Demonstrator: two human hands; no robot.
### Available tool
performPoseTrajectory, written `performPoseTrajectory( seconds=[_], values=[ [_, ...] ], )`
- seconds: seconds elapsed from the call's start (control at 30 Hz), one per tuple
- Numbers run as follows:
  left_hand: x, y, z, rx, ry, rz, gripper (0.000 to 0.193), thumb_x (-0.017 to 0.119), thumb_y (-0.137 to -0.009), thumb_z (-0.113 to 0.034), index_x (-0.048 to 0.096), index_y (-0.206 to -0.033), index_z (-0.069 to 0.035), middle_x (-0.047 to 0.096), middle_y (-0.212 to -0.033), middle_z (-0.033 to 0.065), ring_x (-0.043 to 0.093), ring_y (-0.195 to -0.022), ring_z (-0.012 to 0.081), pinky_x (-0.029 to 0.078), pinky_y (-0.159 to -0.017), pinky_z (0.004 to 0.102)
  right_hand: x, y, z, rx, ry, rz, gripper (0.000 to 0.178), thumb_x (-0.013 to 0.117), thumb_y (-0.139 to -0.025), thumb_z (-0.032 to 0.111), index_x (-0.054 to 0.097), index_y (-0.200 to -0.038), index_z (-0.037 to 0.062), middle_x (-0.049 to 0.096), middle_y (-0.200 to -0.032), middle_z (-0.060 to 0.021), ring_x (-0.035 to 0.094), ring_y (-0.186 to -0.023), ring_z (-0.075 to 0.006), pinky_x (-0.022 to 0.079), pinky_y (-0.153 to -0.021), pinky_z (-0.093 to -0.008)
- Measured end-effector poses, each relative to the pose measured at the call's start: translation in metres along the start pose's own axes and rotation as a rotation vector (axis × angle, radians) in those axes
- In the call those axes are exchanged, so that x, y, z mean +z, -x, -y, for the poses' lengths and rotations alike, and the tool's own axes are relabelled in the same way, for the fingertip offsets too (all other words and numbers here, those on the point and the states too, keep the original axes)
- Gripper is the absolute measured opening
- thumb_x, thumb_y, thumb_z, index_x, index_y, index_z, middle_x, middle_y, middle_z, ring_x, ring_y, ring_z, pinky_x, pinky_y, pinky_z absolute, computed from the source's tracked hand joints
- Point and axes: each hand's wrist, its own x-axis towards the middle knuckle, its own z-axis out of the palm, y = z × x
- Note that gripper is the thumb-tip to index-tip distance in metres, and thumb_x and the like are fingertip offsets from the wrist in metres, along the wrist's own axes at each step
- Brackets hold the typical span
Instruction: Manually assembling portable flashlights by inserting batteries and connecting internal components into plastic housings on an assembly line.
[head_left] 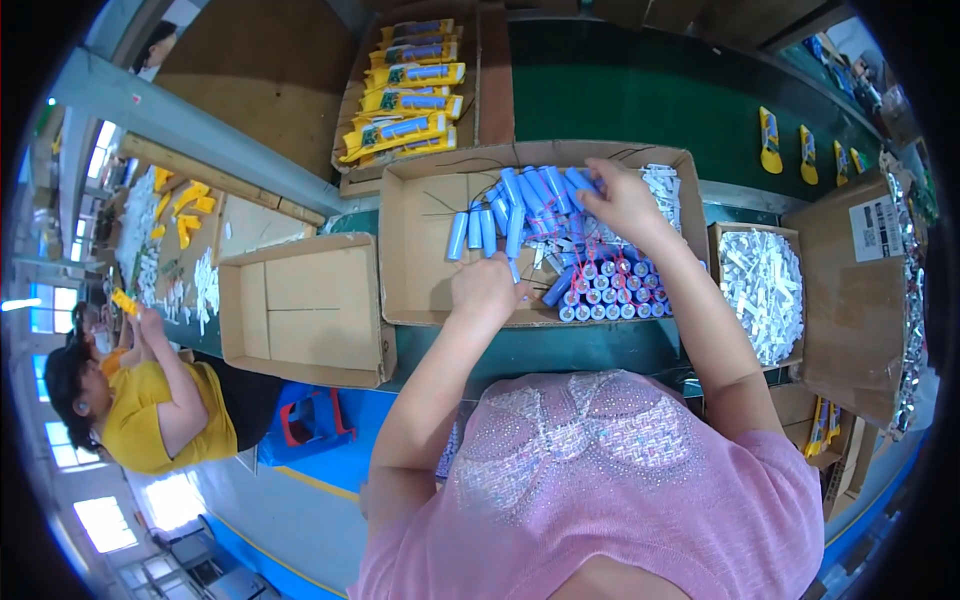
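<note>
A shallow cardboard box (420, 250) on the green bench holds several blue cylindrical cells with red and black wires. Some cells lie loose at the box's middle (500, 215); others stand packed on end at the front right (610, 290). My left hand (487, 288) is closed at the box's front edge, seemingly on a blue cell, though its fingers hide what is inside. My right hand (622, 200) reaches into the back of the box and its fingers touch the loose blue cells there.
An empty cardboard box (305, 310) sits to the left. A small box of white strips (765, 285) stands to the right, beside a large carton (850, 300). Yellow packs (410, 95) fill a tray at the back. A person in yellow sits at far left (140, 400).
</note>
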Motion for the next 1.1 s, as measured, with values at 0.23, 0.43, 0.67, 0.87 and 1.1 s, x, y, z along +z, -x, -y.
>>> performPoseTrajectory(
  seconds=[0.23, 0.43, 0.67, 0.87, 1.1],
  values=[
    [-0.017, 0.016, 0.021, 0.021, 0.242, -0.004, 0.035, 0.064, -0.065, -0.020, 0.046, -0.089, -0.002, 0.058, -0.068, 0.0130, 0.058, -0.064, 0.0265, 0.045, -0.057, 0.0361, 0.005, 0.004, -0.001, -0.050, -0.039, -0.059, 0.036, 0.059, -0.071, 0.022, 0.051, -0.101, 0.0024, 0.051, -0.097, -0.0131, 0.054, -0.080, -0.0262, 0.044, -0.068, -0.0328],
    [-0.058, 0.031, 0.031, 0.006, 1.136, -0.114, 0.035, 0.058, -0.072, -0.012, 0.039, -0.100, -0.003, 0.058, -0.064, 0.0087, 0.059, -0.061, 0.0178, 0.045, -0.054, 0.0282, 0.005, 0.004, -0.005, -0.023, -0.104, -0.040, 0.033, 0.060, -0.072, 0.019, 0.052, -0.099, 0.0020, 0.051, -0.091, -0.0105, 0.052, -0.074, -0.0200, 0.043, -0.064, -0.0296],
    [-0.039, -0.025, 0.020, -0.091, 0.287, -0.343, 0.033, 0.061, -0.073, -0.023, 0.046, -0.098, -0.007, 0.056, -0.078, 0.0109, 0.057, -0.070, 0.0238, 0.045, -0.058, 0.0337, 0.007, 0.007, -0.001, 0.001, -0.142, -0.024, 0.030, 0.060, -0.073, 0.018, 0.053, -0.096, 0.0018, 0.052, -0.088, -0.0096, 0.053, -0.074, -0.0176, 0.043, -0.064, -0.0280],
    [-0.029, 0.021, 0.023, 0.187, 0.099, -0.107, 0.029, 0.062, -0.071, -0.029, 0.054, -0.089, -0.008, 0.054, -0.089, 0.0111, 0.054, -0.080, 0.0288, 0.044, -0.066, 0.0370, 0.005, 0.000, 0.001, 0.013, -0.131, -0.012, 0.027, 0.059, -0.073, 0.016, 0.053, -0.095, 0.0019, 0.052, -0.089, -0.0098, 0.052, -0.076, -0.0181, 0.043, -0.064, -0.0281],
    [-0.044, -0.013, 0.080, -0.097, 0.699, -0.645, 0.033, 0.054, -0.078, -0.015, 0.047, -0.107, -0.002, 0.052, -0.099, 0.0103, 0.051, -0.089, 0.0146, 0.041, -0.075, 0.0278, 0.001, 0.002, 0.002, -0.364, -0.019, -0.378, 0.023, 0.058, -0.073, 0.009, 0.052, -0.093, 0.0006, 0.051, -0.088, -0.0081, 0.051, -0.079, -0.0176, 0.042, -0.066, -0.0258]
  ],
)
